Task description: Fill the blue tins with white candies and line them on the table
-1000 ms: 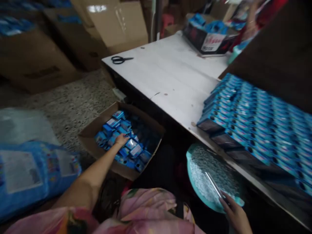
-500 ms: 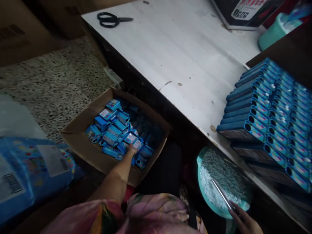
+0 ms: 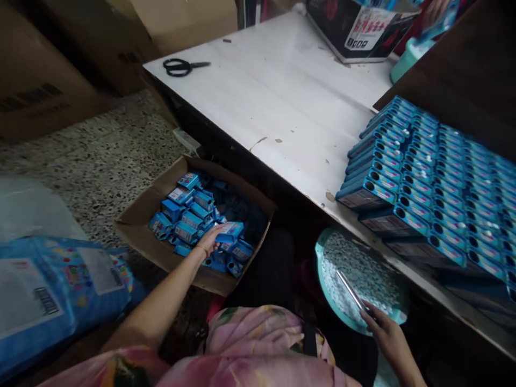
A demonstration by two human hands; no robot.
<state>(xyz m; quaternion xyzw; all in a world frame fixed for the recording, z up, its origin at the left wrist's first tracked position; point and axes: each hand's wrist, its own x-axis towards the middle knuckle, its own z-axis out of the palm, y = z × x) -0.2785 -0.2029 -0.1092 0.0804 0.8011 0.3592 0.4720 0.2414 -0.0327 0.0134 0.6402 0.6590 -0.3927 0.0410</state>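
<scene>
My left hand [image 3: 210,240] is closed on a small blue carton [image 3: 231,231] just above the pile of like cartons [image 3: 189,219]. The pile lies in an open cardboard box [image 3: 149,250] low on my left, its far right part in shadow. In my right hand [image 3: 381,325] is a slim, shiny metal tool [image 3: 350,288], tube-like in shape. Its far end slants over a turquoise tub [image 3: 321,263], which holds many small white pieces [image 3: 358,269]. The palm side of my right hand is hidden.
Rows of blue cartons [image 3: 419,183] stand along the right of the white table [image 3: 282,102]. Black scissors [image 3: 181,67] lie at its far left corner. A black printed box [image 3: 358,32] and another person's hand [image 3: 435,12] are at the back. Blue printed bags [image 3: 72,290] sit left.
My left hand has lifted a blue carton from the pile. My right hand still holds the metal tool over the tub. The camera view has shifted, showing more of the carton rows.
</scene>
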